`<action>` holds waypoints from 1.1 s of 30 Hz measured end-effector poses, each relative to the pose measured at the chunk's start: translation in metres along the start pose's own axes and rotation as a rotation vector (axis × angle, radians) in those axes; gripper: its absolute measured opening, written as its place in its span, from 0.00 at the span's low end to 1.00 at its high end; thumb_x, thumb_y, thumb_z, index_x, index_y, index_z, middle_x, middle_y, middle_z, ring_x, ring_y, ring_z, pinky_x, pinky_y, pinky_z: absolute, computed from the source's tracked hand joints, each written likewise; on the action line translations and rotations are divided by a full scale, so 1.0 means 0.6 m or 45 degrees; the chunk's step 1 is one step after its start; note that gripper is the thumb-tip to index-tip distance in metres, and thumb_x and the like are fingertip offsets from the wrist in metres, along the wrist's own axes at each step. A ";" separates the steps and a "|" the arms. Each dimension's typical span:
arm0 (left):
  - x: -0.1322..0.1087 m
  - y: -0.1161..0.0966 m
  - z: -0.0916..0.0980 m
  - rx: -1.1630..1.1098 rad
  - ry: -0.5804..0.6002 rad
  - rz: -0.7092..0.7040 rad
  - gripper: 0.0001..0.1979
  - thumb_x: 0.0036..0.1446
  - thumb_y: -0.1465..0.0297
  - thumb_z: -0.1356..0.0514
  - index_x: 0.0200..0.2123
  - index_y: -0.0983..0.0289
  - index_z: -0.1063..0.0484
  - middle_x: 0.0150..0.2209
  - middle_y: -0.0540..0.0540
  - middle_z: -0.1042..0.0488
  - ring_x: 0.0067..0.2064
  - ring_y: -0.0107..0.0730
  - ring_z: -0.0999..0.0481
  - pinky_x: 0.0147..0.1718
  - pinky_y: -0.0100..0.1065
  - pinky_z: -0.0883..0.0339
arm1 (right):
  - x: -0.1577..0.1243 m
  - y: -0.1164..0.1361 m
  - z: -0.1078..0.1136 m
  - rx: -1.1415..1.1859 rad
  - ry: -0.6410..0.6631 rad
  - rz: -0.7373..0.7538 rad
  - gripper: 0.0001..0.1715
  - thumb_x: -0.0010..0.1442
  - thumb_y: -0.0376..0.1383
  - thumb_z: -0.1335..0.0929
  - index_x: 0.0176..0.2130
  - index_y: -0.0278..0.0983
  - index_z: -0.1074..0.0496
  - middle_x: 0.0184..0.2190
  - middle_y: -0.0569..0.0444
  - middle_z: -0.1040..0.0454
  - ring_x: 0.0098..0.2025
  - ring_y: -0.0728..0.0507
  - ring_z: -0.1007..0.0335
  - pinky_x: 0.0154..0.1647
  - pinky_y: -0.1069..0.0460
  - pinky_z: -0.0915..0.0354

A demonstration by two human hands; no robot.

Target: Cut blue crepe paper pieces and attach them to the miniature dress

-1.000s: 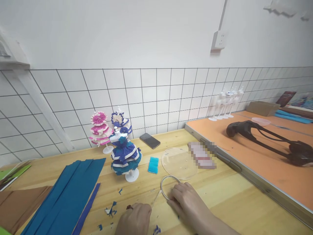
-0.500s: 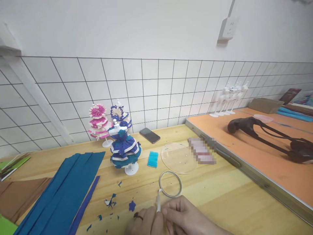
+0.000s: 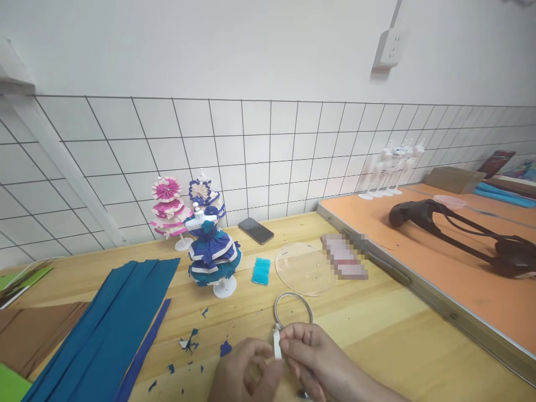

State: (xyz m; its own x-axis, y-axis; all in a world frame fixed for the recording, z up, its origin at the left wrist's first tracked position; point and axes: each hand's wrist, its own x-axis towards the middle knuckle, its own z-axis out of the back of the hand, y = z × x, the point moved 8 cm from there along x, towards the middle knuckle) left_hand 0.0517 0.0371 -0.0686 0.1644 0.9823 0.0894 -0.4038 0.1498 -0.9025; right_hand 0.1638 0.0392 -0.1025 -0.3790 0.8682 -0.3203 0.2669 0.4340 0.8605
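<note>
A thin roll of tape (image 3: pixel 311 312) lies on the wooden table with a white strip of tape (image 3: pixel 277 341) drawn out toward me. My right hand (image 3: pixel 312 354) pinches this strip between thumb and fingertips. Just left of the strip, my left hand (image 3: pixel 247 371) is open, fingers curved and apart from the thumb. Something small and dark shows under my right hand, too hidden to name. Left of my hands lie a purple paper flower (image 3: pixel 225 349) and several blue paper scraps (image 3: pixel 171 368).
A mini dress form in a blue ruffled paper dress (image 3: pixel 215 251) stands behind, with a pink one (image 3: pixel 170 209) nearby. Blue crepe paper (image 3: pixel 109 318) covers the left. A phone (image 3: pixel 256 230), turquoise paper piece (image 3: pixel 261 271) and clear disc (image 3: pixel 305 269) lie further back; an orange board (image 3: pixel 460 268) is right.
My left fingers have come off the tape strip and spread apart. My right hand has moved slightly up along the strip and now overlaps the roll's near edge.
</note>
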 end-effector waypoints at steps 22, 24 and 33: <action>-0.001 0.020 -0.057 -0.934 0.389 0.621 0.18 0.35 0.61 0.35 0.25 0.71 0.25 0.18 0.51 0.31 0.14 0.18 0.39 0.12 0.23 0.42 | -0.026 0.048 0.000 -0.925 -0.124 0.379 0.15 0.52 0.42 0.35 0.23 0.32 0.32 0.14 0.61 0.38 0.15 0.55 0.50 0.16 0.60 0.50; -0.001 0.016 -0.059 -0.907 0.400 0.597 0.19 0.35 0.60 0.35 0.27 0.71 0.26 0.19 0.52 0.30 0.14 0.19 0.37 0.12 0.23 0.41 | -0.034 0.063 -0.008 -1.019 -0.104 0.522 0.12 0.55 0.40 0.36 0.30 0.33 0.31 0.16 0.59 0.35 0.18 0.53 0.46 0.19 0.59 0.47; -0.004 0.018 -0.065 -0.878 0.396 0.667 0.22 0.33 0.59 0.34 0.29 0.72 0.28 0.20 0.53 0.29 0.21 0.27 0.30 0.17 0.26 0.37 | -0.062 0.093 -0.052 -1.491 -0.002 0.935 0.13 0.59 0.33 0.42 0.40 0.37 0.31 0.26 0.51 0.30 0.27 0.48 0.34 0.28 0.56 0.40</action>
State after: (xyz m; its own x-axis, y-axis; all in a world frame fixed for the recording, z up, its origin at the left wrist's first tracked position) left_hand 0.0819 0.0321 -0.0951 0.3872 0.8163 -0.4285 0.1149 -0.5039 -0.8561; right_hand 0.1651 0.0235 -0.0298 -0.4758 0.8082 0.3470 -0.4905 -0.5713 0.6581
